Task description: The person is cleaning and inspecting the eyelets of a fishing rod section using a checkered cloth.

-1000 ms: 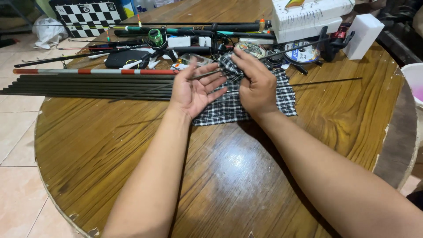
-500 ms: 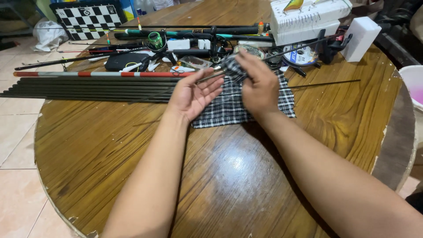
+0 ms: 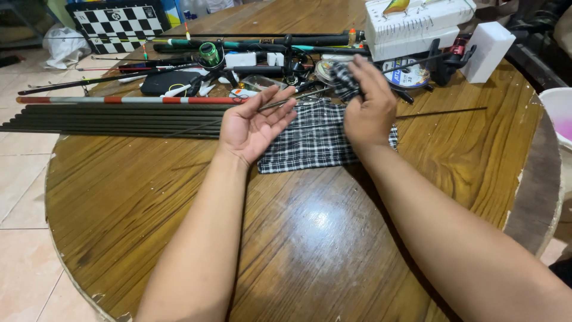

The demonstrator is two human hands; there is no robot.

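Thin rod (image 3: pixel 310 93) across open left hand (image 3: pixel 253 126), checked cloth (image 3: pixel 345 80) in right hand (image 3: pixel 370 110).

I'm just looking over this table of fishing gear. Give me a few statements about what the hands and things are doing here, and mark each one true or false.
1. The right hand grips a bunched part of the checked cloth. True.
2. The left hand is clenched in a fist. False: it lies open, palm up, with a thin rod section across its fingers.
3. A bundle of dark rod sections lies on the wooden table to the left of the hands. True.
4. The cloth is plain red. False: it is black and white checked.
5. The white foam block sits in the left hand. False: it stands at the table's far right.
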